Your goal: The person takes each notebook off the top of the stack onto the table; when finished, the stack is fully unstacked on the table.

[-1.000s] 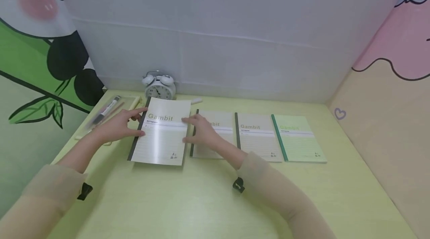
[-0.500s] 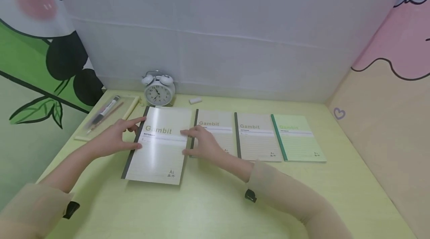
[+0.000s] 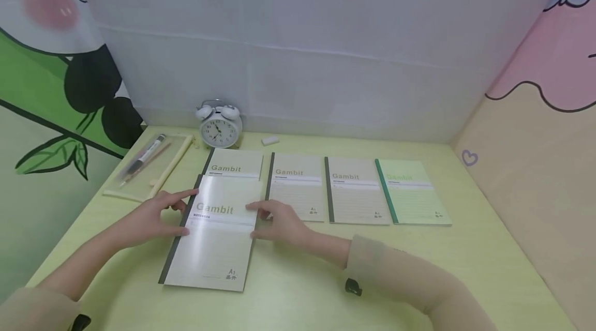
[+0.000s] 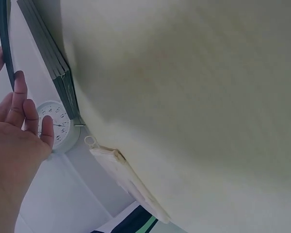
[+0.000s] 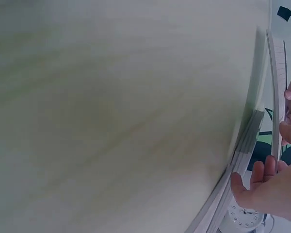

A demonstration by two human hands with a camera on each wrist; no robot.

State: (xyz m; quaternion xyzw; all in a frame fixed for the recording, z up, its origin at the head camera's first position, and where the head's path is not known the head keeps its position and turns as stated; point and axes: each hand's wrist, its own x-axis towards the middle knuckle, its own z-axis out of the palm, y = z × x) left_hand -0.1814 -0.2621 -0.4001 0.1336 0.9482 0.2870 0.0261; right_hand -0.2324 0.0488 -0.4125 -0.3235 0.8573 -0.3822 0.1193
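A cream notebook with a dark spine and "Gambit" on its cover point(image 3: 211, 248) is held by both hands, raised a little above the desk. My left hand point(image 3: 146, 222) pinches its spine edge, thumb on the cover. On the opposite edge my right hand point(image 3: 281, 225) grips it the same way. In the left wrist view, my left hand point(image 4: 19, 136) has fingertips under the dark spine point(image 4: 6, 48). The right wrist view shows the notebook's page edge point(image 5: 275, 73) above my right hand point(image 5: 271, 189). Another cream notebook point(image 3: 237, 162) lies behind, partly covered by the held one.
To the right lie two cream notebooks point(image 3: 298, 196) and a green one point(image 3: 412, 191) in a row. A white alarm clock point(image 3: 221, 126) and an eraser point(image 3: 270, 140) stand at the back. A mesh pencil pouch point(image 3: 163, 170) with pens lies at left.
Both hands have brought the held notebook toward the front edge of the desk, slightly left. The clock's face and the notebook behind have come into view.
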